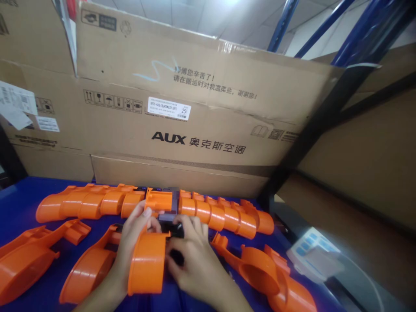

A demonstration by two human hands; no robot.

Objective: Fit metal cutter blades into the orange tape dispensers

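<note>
My left hand (131, 236) is closed around an orange plastic part (147, 262), which has a wide, glossy curved band and a squarish open frame at its far end. It looks like a tape dispenser body. At its right side, my right hand (195, 251) has bent fingers gathered on a small black piece (177, 256), mostly covered by the fingers. Whether the black piece touches the orange part, I cannot tell. Just beyond my hands lies a dark grey item (169, 216), partly hidden behind them.
Similar orange parts form a left row (89, 203) and a right row (221, 212) on the blue surface (19, 188). Others lie near my forearms. A large AUX carton (201, 117) stands behind, a black rack post (302, 134) and a white-and-blue device (313, 251) to the right.
</note>
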